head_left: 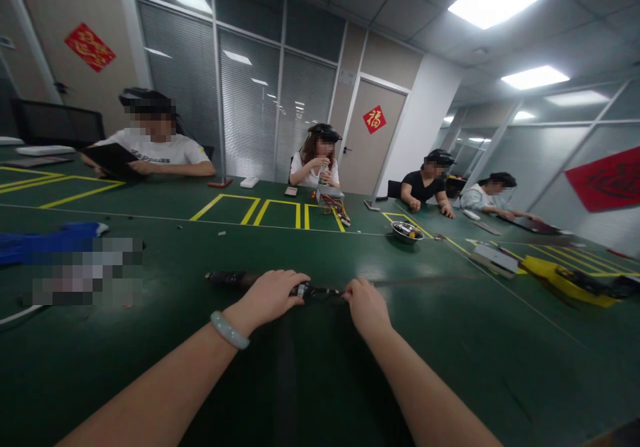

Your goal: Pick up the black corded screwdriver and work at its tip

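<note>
Blue item [55,240]: located at the left side of the green bench [450,367]. Left hand [273,294]: fingers closed around the long black tool [227,279], which lies crosswise at mid-bench. Right hand [367,304]: thumb and fingertips pinched at the tool's thin right end. Clearance: bare surface extends from the tool toward the near edge. Metal bowl [407,234]: beyond the right hand, toward the far edge. Yellow tray [565,277]: near the right side.

The red diamond sign [375,120] on the door [366,157] bears the gold character "福". Gold marking on the second red diamond sign [90,47] and dark lettering on the white T-shirt [165,152] are not legible.
</note>
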A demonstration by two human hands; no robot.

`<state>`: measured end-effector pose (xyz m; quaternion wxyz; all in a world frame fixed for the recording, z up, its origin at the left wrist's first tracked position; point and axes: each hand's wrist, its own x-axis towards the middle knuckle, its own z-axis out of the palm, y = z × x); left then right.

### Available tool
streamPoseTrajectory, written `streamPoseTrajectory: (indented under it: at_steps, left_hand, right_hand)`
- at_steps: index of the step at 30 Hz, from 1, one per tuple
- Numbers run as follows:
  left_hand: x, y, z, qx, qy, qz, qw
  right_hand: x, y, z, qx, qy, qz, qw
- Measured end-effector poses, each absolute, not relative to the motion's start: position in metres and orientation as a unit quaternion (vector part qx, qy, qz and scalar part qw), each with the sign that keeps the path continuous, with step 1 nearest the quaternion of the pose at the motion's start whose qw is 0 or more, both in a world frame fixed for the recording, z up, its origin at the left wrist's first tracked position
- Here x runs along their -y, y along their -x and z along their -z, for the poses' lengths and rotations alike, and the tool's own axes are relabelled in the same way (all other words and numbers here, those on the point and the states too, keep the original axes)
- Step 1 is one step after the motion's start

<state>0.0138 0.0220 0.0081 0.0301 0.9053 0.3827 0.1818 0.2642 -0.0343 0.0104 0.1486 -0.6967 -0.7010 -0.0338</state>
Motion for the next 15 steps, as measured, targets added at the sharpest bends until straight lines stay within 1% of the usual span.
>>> streamPoseTrajectory:
  at_steps: [3, 7, 11, 15]
  left_hand:
    - [-0.019, -0.012, -0.012, -0.382, -0.905, -0.182, 0.032]
    - [-0.012, -0.022, -0.014, -0.368, -0.906, -0.209, 0.020]
    - [-0.006, -0.036, -0.011, -0.354, -0.909, -0.219, 0.000]
    - [-0.004, -0.045, -0.008, -0.347, -0.912, -0.219, -0.020]
  right_hand:
    - [0.029, -0.257, -0.007, 0.712, 0.670, 0.057, 0.203]
    - [0.026, -0.245, -0.007, 0.732, 0.632, 0.084, 0.239]
    - [0.024, -0.240, -0.003, 0.763, 0.598, 0.085, 0.229]
    - [0.021, -0.242, 0.003, 0.765, 0.609, 0.066, 0.199]
